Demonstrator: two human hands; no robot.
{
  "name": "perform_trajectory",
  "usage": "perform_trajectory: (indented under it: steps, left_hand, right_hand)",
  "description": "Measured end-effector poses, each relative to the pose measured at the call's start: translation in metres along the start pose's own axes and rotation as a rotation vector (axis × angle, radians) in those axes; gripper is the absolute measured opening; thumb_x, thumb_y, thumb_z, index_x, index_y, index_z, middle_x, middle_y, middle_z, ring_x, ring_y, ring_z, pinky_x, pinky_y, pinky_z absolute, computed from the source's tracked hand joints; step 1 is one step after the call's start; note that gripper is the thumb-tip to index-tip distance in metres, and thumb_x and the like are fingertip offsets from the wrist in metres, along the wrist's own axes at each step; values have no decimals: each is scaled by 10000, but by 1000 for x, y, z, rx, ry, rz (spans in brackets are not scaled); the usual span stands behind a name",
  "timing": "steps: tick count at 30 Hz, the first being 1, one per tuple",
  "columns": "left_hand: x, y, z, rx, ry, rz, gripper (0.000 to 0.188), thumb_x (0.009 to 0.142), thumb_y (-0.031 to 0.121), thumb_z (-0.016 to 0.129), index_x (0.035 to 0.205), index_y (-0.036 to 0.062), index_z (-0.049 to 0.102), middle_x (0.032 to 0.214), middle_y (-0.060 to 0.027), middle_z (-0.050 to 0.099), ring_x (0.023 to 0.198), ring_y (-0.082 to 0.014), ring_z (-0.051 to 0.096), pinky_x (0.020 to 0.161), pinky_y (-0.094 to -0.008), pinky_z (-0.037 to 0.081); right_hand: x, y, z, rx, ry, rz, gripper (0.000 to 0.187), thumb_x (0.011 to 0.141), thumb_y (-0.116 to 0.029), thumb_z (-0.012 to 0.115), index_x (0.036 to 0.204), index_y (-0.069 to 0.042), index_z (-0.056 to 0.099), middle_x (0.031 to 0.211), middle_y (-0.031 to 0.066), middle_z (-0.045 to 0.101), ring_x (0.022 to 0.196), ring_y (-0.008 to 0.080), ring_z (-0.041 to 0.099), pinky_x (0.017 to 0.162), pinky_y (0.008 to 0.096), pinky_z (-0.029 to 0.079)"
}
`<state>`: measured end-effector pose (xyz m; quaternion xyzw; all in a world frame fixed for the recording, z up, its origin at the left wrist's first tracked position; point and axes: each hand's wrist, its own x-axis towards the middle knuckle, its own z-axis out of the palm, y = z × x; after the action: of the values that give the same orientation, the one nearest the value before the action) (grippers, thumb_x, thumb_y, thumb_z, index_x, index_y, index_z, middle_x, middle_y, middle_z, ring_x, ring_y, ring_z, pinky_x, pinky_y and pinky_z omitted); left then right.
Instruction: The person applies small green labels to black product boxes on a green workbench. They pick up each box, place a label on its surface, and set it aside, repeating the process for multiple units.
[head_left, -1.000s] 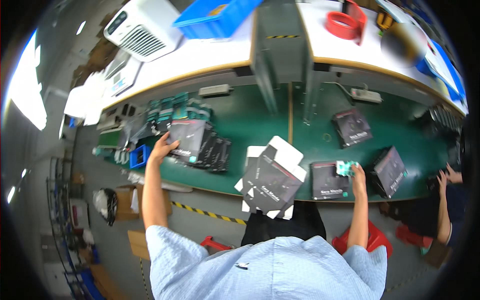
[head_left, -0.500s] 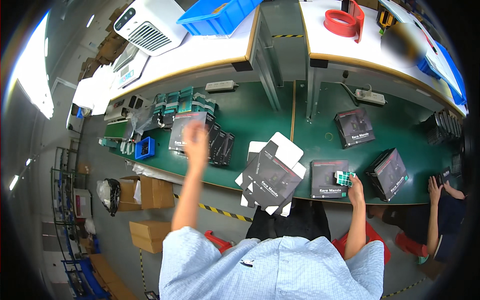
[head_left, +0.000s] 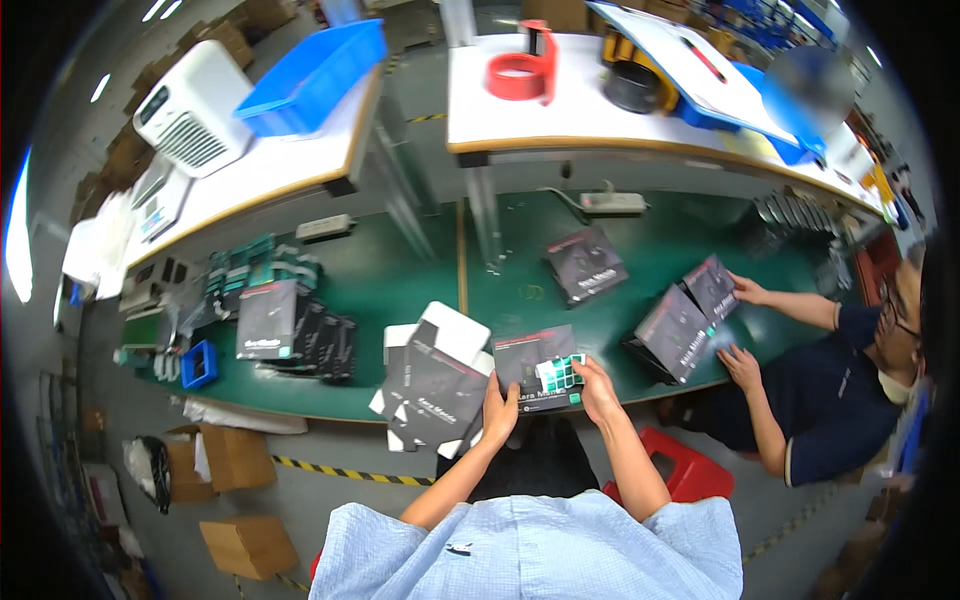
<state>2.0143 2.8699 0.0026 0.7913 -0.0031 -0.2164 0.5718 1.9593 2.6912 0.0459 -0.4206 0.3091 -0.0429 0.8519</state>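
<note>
A dark flat box lies on the green bench in front of me. My left hand is at its near left edge, thumb on top and fingers along the side. Above the box's right part, my right hand pinches a small sheet of green stickers on white backing. To the left, unfolded dark cartons with white inner flaps overlap in a loose pile. Farther left, a dark box lies on top of several others beside it.
At right, a co-worker's hand rests by stacked boxes, the other holding a box. Another box lies farther back. A small blue bin stands at far left. A white shelf carries a red tape dispenser.
My left hand has come from the left stack to the box before me. The sticker sheet stays in my right hand. My view has turned right, and the co-worker now holds a box beside the stack.
</note>
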Motion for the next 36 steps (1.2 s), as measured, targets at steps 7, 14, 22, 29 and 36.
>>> perform_trajectory:
  steps: [7,14,22,29,36]
  left_hand:
    - [5,108,-191,222,495,414,534,841,249,577,1267,-22,404,1263,-203,433,1160,-331,394,999,-406,281]
    - [30,151,-411,-9,630,470,398,856,78,554,1238,17,460,1163,-81,518,966,-139,523,825,-261,430]
    - [102,76,-514,27,400,183,427,898,158,504,1271,-28,410,1189,-116,529,1036,-167,521,874,-292,410]
    - [73,120,-439,545,947,580,418,877,170,543,1226,-32,431,1159,-165,500,1014,-264,496,903,-356,364]
    - [0,23,-235,1023,-341,678,512,747,308,657,1200,117,512,1395,-156,279,1266,-349,282,1008,-522,231]
  right_hand:
    - [-13,-22,203,128,-379,-28,232,880,-135,513,1092,-41,524,1021,38,573,988,140,501,895,317,360]
    - [16,23,427,31,-635,-170,106,834,-145,525,894,-59,541,810,16,503,717,111,455,630,276,385]
    - [56,82,456,-38,-688,-111,245,853,-230,551,964,-15,514,962,70,474,942,154,444,863,308,351]
    - [90,93,210,22,26,81,251,827,-297,530,974,-94,546,897,33,557,915,170,512,816,320,392]
    - [25,96,48,-24,238,100,138,889,-176,519,965,-66,551,904,29,586,855,128,544,749,277,425]
